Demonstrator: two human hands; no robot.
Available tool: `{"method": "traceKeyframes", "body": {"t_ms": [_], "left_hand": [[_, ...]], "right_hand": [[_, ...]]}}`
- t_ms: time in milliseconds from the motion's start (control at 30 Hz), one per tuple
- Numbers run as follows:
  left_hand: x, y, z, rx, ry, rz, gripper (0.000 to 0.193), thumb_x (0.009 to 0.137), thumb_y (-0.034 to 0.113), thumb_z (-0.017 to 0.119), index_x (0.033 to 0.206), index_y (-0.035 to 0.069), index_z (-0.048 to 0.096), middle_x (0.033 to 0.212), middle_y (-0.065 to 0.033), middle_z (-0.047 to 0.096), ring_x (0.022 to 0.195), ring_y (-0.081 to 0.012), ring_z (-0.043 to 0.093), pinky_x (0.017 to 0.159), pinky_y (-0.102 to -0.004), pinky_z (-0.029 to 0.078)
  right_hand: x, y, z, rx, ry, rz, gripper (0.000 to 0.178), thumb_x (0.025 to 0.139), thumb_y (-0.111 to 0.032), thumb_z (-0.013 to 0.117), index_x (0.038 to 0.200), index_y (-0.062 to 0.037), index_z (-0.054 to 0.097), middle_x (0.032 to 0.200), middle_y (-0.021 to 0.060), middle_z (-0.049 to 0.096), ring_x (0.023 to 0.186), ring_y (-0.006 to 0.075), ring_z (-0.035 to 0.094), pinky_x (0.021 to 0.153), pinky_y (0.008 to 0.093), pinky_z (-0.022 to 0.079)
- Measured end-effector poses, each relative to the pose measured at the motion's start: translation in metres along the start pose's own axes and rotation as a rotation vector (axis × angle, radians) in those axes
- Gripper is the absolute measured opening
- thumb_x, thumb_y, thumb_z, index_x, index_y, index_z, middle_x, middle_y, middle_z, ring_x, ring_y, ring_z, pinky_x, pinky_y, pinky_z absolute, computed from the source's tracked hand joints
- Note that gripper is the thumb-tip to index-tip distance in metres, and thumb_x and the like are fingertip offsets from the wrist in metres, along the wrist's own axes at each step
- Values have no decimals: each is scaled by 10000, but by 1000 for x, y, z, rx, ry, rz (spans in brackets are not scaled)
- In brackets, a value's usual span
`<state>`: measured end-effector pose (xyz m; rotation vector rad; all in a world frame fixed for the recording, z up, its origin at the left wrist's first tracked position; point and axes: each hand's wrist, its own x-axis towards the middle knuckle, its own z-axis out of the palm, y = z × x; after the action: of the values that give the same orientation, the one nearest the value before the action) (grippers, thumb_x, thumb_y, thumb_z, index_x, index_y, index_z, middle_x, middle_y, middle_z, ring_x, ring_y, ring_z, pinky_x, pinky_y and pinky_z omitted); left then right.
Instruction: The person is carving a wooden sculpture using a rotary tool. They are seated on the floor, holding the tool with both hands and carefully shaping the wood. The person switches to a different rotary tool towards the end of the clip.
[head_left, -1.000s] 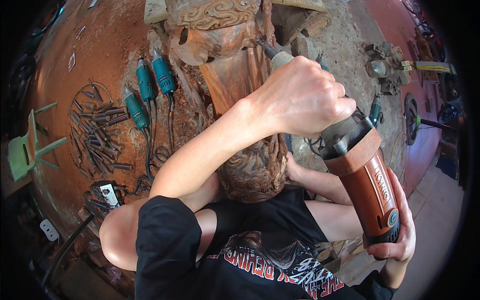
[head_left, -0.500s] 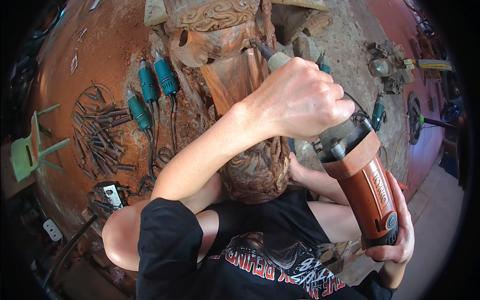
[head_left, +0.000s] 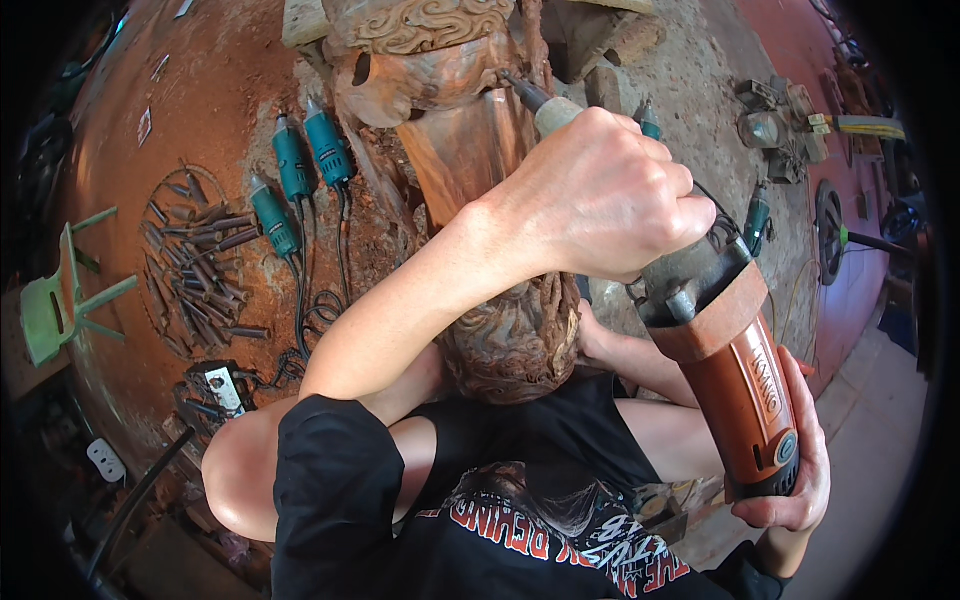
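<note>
Orange power grinder [head_left: 735, 390] slants from the lower right up toward the top middle, just right of the person's lap, with its dark, narrow nose [head_left: 529, 94] pointing at the carved wood [head_left: 465, 170]. At the nose's end a fine tip meets the wood, or nearly so (it is too small to be sure of contact). The left hand [head_left: 625, 195] reaches across the carving, knuckles up and fingers curled tightly round the tool's pale front; the undersides of those fingers are hidden. The right hand [head_left: 805, 465] wraps the black rear end, its thumb bent beneath.

The carving's curly lower end rests between the person's bent legs. To its left, three teal power tools [head_left: 292, 165] lie close together on the reddish floor [head_left: 115, 215], beside a heap of slim dark bits [head_left: 195, 275]. Farther left stands a pale green chair [head_left: 48, 315]; nearer the left knee [head_left: 238, 470] is a white socket strip [head_left: 222, 389].
</note>
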<state>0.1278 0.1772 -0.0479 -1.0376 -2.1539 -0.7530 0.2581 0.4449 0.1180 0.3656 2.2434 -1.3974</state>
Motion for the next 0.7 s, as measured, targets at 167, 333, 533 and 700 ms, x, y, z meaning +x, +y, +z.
{"method": "traceKeyframes", "body": {"t_ms": [167,333,533,700], "left_hand": [[2,-2,-5,16,-1,0,98,707,193,676,752,142,605,629,19,528,617,-170,627,546,-323,497],[1,-3,-7,33,-3,-10,85,715,186,668,750,143,604,627,19,531,613,-178,630,546,-327,500],[1,-4,-11,18,-2,-24,66,735,181,659,749,139,611,625,13,532,610,-185,629,540,-330,497],[-3,-3,-13,10,26,-31,65,731,181,665,744,137,619,616,9,522,598,-187,619,539,-329,493]], "right_hand": [[4,2,-4,222,-44,21,1374,390,-39,857,1572,162,187,1566,315,399,1456,384,447,1244,427,301],[7,0,-7,173,-71,27,1383,380,-44,849,1580,151,189,1569,303,402,1459,372,446,1242,415,296],[11,-4,-7,157,-99,36,1391,367,-57,838,1583,145,194,1573,290,401,1472,361,429,1247,405,278],[14,-6,-7,146,-120,50,1395,361,-69,838,1582,144,198,1571,284,406,1471,354,431,1245,397,275]]}}
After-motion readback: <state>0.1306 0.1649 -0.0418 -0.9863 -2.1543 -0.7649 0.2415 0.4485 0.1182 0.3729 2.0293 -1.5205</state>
